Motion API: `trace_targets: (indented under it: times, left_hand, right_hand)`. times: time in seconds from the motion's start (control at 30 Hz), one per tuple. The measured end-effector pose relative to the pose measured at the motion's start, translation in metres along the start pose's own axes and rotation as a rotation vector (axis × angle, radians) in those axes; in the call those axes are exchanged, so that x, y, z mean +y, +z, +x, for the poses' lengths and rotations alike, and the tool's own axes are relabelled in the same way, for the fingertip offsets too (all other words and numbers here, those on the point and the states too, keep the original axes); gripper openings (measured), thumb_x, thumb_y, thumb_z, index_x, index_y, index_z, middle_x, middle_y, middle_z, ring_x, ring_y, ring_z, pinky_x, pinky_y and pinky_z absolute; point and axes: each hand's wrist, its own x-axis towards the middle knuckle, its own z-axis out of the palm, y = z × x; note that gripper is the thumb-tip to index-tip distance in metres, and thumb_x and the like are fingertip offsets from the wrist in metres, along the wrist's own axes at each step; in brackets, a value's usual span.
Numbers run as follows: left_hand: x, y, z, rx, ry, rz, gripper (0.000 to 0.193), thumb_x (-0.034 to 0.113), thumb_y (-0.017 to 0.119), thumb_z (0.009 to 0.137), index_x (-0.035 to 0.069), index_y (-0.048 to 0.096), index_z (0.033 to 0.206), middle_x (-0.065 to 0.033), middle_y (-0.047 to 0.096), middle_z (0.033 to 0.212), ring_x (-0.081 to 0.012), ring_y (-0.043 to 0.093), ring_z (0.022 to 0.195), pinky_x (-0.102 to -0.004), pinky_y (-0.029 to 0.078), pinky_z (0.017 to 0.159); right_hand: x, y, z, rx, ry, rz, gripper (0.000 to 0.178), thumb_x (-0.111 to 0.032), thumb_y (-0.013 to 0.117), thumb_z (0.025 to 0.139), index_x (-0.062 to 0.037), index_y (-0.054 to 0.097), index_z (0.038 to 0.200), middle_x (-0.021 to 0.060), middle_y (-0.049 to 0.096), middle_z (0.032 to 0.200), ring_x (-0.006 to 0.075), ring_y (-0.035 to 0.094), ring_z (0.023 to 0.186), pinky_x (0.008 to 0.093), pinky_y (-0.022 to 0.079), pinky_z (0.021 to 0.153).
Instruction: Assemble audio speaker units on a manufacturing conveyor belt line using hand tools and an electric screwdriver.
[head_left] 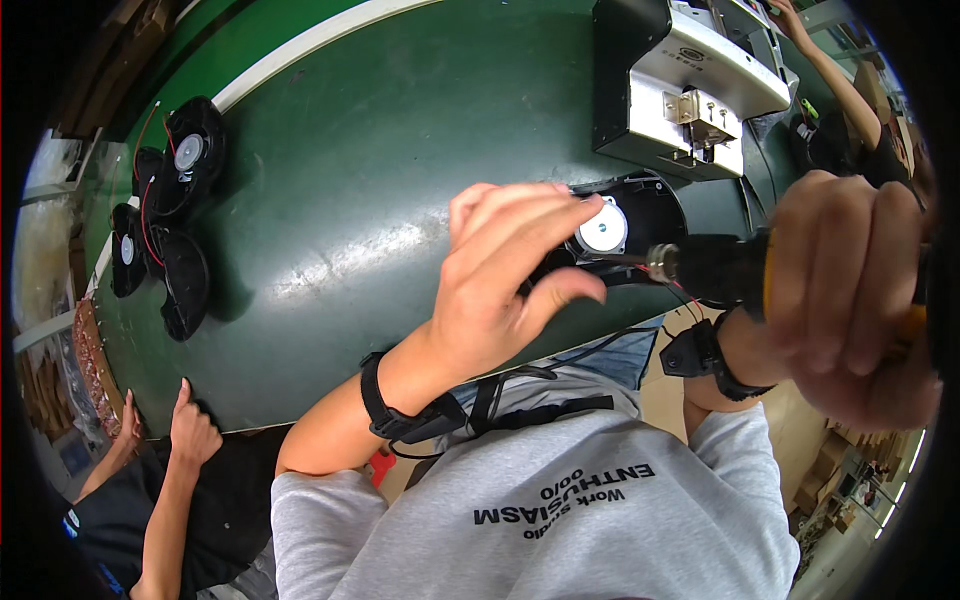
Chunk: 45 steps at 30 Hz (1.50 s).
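A black plastic speaker housing lies on the green table near its front edge. Set in it is a round speaker with a silvery-white back. My left hand reaches over the housing's left part, fingers stretched out and thumb apart; the fingertips are at the speaker's edge, and the palm hides part of the housing. Wrapped round a black and yellow power screwdriver is my right hand. The tool lies roughly level, its bit pointing left across the speaker's near side. Red wires show below the tool.
Behind the housing stands a black and silver bench machine. Several black speaker housings with red wires lie at the table's left. Another person's hands are at the lower left; another person's arm reaches in at the upper right.
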Motion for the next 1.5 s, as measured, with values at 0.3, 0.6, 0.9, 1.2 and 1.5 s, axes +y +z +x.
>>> trace_targets:
  times: [0.3,0.6,0.9,1.2,1.5]
  left_hand:
    - [0.004,0.014,-0.010,-0.276,0.110,0.264,0.036,0.019,0.086,0.079,0.008,0.077,0.113,-0.0025,0.073,0.122,-0.0188,0.066,0.124,-0.0609,0.035,0.113]
    - [0.006,0.016,-0.013,-0.255,0.147,0.259,0.023,0.011,0.069,0.083,0.002,0.076,0.104,-0.0087,0.069,0.120,-0.0202,0.062,0.127,-0.0679,0.046,0.106]
    - [0.008,0.016,-0.012,-0.256,0.069,0.236,0.017,0.012,0.072,0.084,0.005,0.078,0.098,-0.0044,0.073,0.113,-0.0189,0.068,0.118,-0.0654,0.042,0.110]
    - [0.002,0.018,-0.015,-0.262,0.166,0.241,0.025,0.015,0.068,0.081,0.000,0.075,0.101,-0.0110,0.068,0.121,-0.0235,0.061,0.125,-0.0682,0.047,0.101]
    - [0.008,0.012,-0.016,-0.320,0.179,0.324,0.030,0.018,0.068,0.080,0.000,0.075,0.104,-0.0120,0.068,0.120,-0.0228,0.060,0.124,-0.0628,0.050,0.093]
  right_hand:
    - [-0.050,-0.082,-0.051,-0.009,0.071,-0.143,0.030,-0.042,0.056,0.104,-0.0129,0.057,0.098,-0.0023,0.054,0.074,0.0076,0.054,0.058,0.0200,0.048,0.057]
    - [0.021,-0.005,0.003,-0.041,0.160,-0.219,0.032,-0.044,0.058,0.103,-0.0144,0.058,0.091,-0.0027,0.054,0.072,0.0066,0.054,0.057,0.0187,0.048,0.056]
    - [0.043,-0.004,0.012,-0.096,0.051,-0.176,0.045,-0.034,0.053,0.107,-0.0106,0.051,0.145,-0.0043,0.055,0.076,0.0034,0.052,0.056,0.0182,0.048,0.050]
    - [0.045,0.005,0.016,-0.084,0.100,-0.242,0.036,-0.032,0.050,0.108,-0.0131,0.053,0.139,-0.0052,0.053,0.076,0.0039,0.051,0.057,0.0191,0.048,0.049]
    - [0.058,0.021,0.019,-0.050,0.105,-0.147,0.025,-0.028,0.046,0.110,-0.0139,0.050,0.131,-0.0039,0.050,0.075,0.0069,0.048,0.057,0.0239,0.042,0.050]
